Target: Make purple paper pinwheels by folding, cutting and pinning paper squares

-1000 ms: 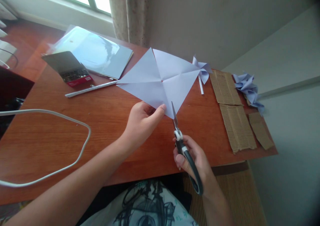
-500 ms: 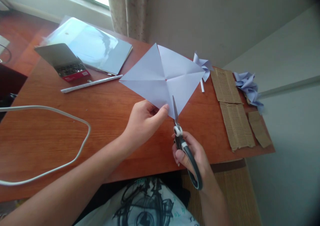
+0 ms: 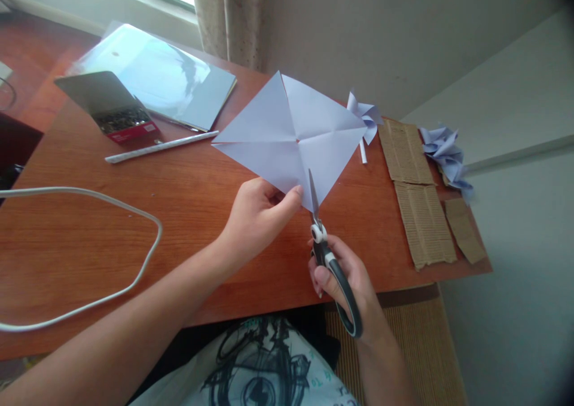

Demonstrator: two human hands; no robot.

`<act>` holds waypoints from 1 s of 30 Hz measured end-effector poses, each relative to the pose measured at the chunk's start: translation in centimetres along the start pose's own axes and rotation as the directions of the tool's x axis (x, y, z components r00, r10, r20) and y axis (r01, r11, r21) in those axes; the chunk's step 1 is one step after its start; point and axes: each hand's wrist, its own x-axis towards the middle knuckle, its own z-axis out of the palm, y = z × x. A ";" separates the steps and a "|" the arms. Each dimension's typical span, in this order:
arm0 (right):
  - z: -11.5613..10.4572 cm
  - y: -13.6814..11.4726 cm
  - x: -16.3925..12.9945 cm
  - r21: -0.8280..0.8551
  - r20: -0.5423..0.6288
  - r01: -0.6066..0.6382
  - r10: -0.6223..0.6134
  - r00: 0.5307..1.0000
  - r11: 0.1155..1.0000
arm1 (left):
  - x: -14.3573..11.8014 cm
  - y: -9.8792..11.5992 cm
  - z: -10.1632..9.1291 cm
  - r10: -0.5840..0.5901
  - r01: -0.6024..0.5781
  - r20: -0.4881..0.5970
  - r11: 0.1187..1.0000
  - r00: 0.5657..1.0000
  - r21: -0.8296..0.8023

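A: What could go wrong here?

B: The creased pale-blue paper square (image 3: 291,137) is pinched only at its near corner by the left hand (image 3: 258,214), thumb on top. I judge it could flex or swing, so the cut wanders off the fold.

A: And the other hand?

B: The right hand (image 3: 343,280) is closed round the black-handled scissors (image 3: 325,253), blades nearly closed in the paper's corner, just beside the left thumb, which risks a nick. The sheet lifts off the wooden surface (image 3: 179,214), beyond both hands.
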 end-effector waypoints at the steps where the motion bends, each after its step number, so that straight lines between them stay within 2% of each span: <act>1: 0.0 0.0 0.0 0.000 -0.006 0.000 0.000 1.000 1.000 | 0.0 0.0 0.0 0.002 -0.002 -0.001 1.000 1.000 0.001; 30: 0.4 -0.2 -0.2 -0.002 -0.048 -0.042 0.042 0.998 0.999 | 0.0 0.1 0.0 0.012 -0.012 -0.021 1.000 1.000 0.011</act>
